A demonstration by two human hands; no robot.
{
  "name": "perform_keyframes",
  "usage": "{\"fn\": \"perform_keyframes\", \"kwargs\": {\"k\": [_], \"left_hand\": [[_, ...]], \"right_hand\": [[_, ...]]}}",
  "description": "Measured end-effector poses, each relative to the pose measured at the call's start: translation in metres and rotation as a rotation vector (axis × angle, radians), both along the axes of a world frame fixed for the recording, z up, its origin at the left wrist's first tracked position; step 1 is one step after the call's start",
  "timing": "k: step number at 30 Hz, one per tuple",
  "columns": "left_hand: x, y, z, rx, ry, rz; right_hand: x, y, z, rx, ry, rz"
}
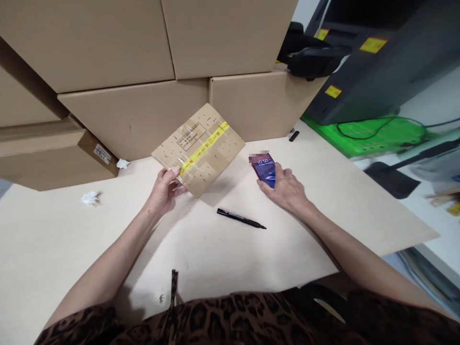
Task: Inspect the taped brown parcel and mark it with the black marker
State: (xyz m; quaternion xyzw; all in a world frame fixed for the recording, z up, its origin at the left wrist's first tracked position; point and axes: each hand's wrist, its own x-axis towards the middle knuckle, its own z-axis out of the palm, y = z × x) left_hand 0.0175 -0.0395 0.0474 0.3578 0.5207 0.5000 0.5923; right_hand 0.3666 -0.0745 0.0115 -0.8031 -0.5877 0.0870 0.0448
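My left hand (166, 190) grips the near left corner of a flat cardboard box (212, 160), thumb on top and fingers beneath. The box is tilted above the table; yellow printed tape runs across it, and short black marks dot its face beside a printed text block. My right hand (283, 188) is wrapped round a smartphone (264, 167) at the table surface, its lit screen reading 10:50. Between the hands lies a black marker (241, 219), uncapped, tip pointing right. A small black piece that looks like its cap (293, 136) rests near the back boxes.
Large cardboard boxes (132, 120) are stacked along the back of the table (201, 268). Crumpled white paper bits (91, 198) lie at left. At right stand a dark grey machine (359, 62), a green surface (384, 134) with a cable, and a black stand (391, 179).
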Motion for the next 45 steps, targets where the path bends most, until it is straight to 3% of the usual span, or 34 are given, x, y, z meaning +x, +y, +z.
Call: {"fn": "perform_keyframes", "kwargs": {"k": [12, 19, 45], "left_hand": [[0.0055, -0.0026, 0.0026, -0.009, -0.010, 0.015], [0.0051, -0.0040, 0.0013, -0.002, -0.030, 0.006], [0.0042, -0.0051, -0.0002, -0.006, -0.040, -0.007]], "right_hand": [[-0.0066, -0.0039, -0.0047, 0.045, -0.233, 0.069], [-0.0079, -0.0054, 0.0001, -0.027, -0.218, 0.065], [-0.0076, -0.0095, -0.0072, -0.017, -0.215, 0.059]]}}
